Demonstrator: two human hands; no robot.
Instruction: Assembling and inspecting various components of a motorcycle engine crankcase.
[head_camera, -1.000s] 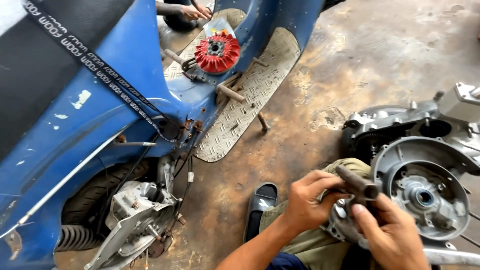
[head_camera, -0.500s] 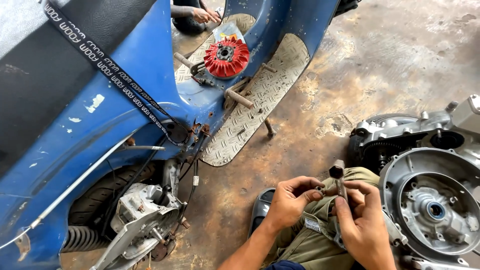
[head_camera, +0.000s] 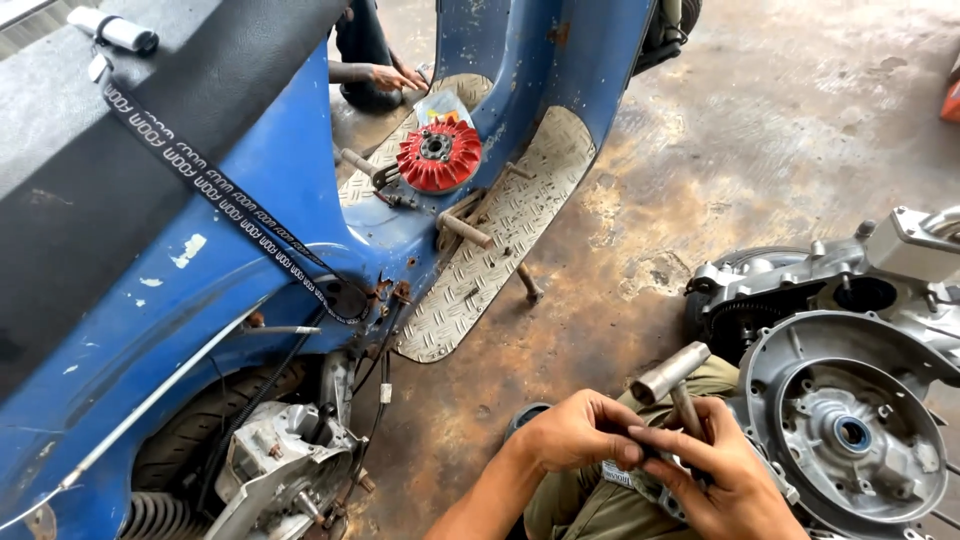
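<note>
My left hand (head_camera: 575, 432) and my right hand (head_camera: 722, 482) meet low in the head view, over my knee. Together they grip a metal T-shaped socket wrench (head_camera: 672, 374); its tube-like head points up and to the right. Its shaft runs down between my fingers, and its lower end is hidden. Just to the right lies a grey engine case (head_camera: 850, 430) with a round open housing. A red finned flywheel (head_camera: 437, 157) rests on the footboard (head_camera: 480, 270) of the blue scooter (head_camera: 250, 200).
The blue scooter fills the left half, with a black seat (head_camera: 120, 140) and exposed parts near the rear wheel (head_camera: 190, 440). Another person's hand (head_camera: 395, 77) rests on the floor behind the scooter. The stained concrete floor (head_camera: 780, 130) stretches to the right.
The view has shifted a little, so the engine case sits further right. My hands have moved left off the case and now hold the wrench upright over my knee.
</note>
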